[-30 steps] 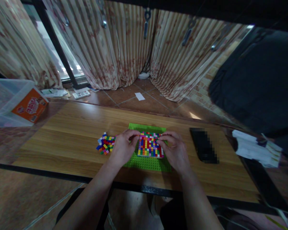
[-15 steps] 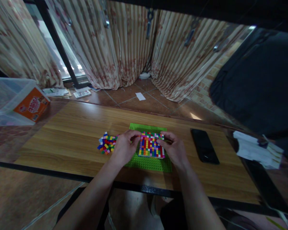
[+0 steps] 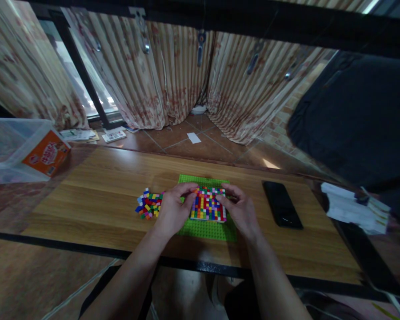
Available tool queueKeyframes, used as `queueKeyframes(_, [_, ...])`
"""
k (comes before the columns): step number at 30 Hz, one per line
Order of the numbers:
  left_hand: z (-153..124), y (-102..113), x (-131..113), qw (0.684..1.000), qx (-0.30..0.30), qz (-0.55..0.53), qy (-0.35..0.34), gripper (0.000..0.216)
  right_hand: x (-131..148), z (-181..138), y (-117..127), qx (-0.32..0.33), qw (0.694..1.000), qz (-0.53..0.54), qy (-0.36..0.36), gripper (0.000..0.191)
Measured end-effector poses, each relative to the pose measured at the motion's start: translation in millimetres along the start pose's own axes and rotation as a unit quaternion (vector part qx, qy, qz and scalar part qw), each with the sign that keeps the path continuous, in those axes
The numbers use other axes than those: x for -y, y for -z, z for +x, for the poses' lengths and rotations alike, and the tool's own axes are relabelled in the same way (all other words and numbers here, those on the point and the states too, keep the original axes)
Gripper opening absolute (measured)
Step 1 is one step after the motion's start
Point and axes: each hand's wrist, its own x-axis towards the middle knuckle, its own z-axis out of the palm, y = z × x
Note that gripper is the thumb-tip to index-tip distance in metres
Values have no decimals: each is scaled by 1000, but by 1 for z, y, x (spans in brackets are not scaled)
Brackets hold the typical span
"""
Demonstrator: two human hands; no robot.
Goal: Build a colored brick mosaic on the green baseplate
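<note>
left of the fingers of our left hand (image 3: 173, 211), a heap of loose bricks (image 3: 148, 204) lies just beside the knuckles; a stray outward brush, we judge, could scatter it over the wooden table (image 3: 93, 200). between those fingers and the fingers of our right hand (image 3: 242, 211) sits the multicoloured brick panel (image 3: 208, 205), on the green baseplate (image 3: 206, 232); uneven pressure at its far corners could, in our view, pop bricks loose or shift it. right of the right fingers, well apart, lies a dark phone (image 3: 282, 205), at little risk unless that hand swings wide. on the left, we hold thumb and forefinger narrowly apart at the panel's far left corner; whether a brick is pinched there, we cannot tell. on the right, we spread thumb and forefinger wider about the far right corner, the thumb seemingly touching the top.
</note>
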Motion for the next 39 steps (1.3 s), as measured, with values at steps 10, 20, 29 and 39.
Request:
queueKeyframes(10, [-2, -6, -9, 998, 18, -52, 17, 24, 28, -20, -26, -1, 974, -67, 217, 14])
queueKeyframes(20, [-4, -15, -12, 997, 11, -72, 6, 22, 32, -25, -31, -20, 974, -60, 216, 11])
queueKeyframes(29, [3, 2, -6, 1000, -19, -5, 13, 19, 20, -12, 5, -82, 981, -78, 158, 11])
queueKeyframes(39, [6, 12, 3, 994, 13, 99, 45, 18, 5, -11, 14, -15, 979, -147, 143, 15])
